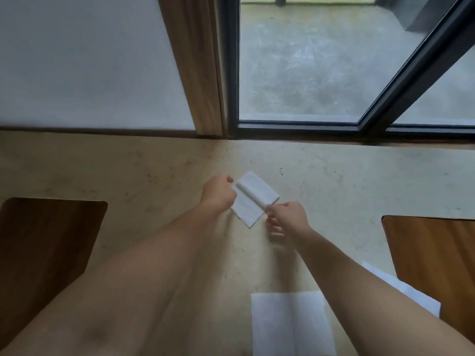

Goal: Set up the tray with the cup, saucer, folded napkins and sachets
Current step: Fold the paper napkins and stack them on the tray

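I am folding the napkin (pixel 253 199) on the counter (pixel 359 181), between my hands. My left hand (pixel 218 192) is pinching its far-left end; my right hand (pixel 286 218) is pinching the near-right end. The crease is running diagonally between them.

Beige stone table (pixel 359 181) abutting a grey wall (pixel 90 60); wooden post (pixel 198 73) and black-framed window (pixel 308 60) along its far edge; wooden chairs (pixel 43 242) at both sides.
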